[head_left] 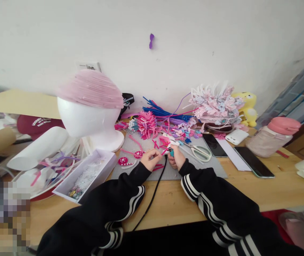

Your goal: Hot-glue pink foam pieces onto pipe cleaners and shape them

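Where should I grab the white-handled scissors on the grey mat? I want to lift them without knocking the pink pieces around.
Probably best to take the scissors by their white loop handles, coming from the right and near side. The handles point toward the phones, where the grey mat is bare, while the blades run left toward the pink pieces and the right hand, which holds a corded tool.

Pixelated block [5, 213]: masking the lower-left corner, contents unreadable. Left hand [150, 159]: pinching something pink, too small to identify. Right hand [176, 158]: covering most of the teal-handled tool [171, 152] (tip hidden among pink pieces). Black cable [152, 199]: disappearing beneath the sleeves. Pink object [301, 224]: blurring, cut by the right edge.
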`<state>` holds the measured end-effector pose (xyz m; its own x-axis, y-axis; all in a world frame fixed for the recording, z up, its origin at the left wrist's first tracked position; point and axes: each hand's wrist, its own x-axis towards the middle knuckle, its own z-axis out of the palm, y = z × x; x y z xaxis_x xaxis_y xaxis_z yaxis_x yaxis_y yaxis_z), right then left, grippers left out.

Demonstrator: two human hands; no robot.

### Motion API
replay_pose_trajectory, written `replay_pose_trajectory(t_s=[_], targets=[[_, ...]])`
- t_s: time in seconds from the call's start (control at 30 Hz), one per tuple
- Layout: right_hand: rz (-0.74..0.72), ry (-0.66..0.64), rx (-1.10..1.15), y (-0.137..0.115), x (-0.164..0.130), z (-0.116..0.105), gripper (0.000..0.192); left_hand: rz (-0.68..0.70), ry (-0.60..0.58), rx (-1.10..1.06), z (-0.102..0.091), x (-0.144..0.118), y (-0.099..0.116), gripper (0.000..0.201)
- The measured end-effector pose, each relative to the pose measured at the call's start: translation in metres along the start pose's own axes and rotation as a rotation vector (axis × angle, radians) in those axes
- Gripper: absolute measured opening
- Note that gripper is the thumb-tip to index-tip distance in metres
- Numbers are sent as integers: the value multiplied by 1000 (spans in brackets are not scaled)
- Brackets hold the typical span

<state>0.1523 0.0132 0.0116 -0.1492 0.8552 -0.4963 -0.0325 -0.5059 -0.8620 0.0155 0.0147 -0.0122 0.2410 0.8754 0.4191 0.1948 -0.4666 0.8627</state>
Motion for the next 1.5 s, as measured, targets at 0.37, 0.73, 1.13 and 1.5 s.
replay_pose_trajectory(t_s=[0.37, 0.73, 1.13, 1.5], targets=[[-1, -14, -28, 2, 3, -1, 42, 13, -45, -2, -2, 0, 1, 18], [-34, -41, -31, 5, 2, -1, 44, 27, -49, 56, -3, -1, 1, 18], [-23, -63, -24, 7, 5, -2, 47, 39, -58, 61, -3, -1, 0, 19], [-45, -51, -26, 7, 4, -2, 48, 35, -37, 60, -2, -1, 1, 19]])
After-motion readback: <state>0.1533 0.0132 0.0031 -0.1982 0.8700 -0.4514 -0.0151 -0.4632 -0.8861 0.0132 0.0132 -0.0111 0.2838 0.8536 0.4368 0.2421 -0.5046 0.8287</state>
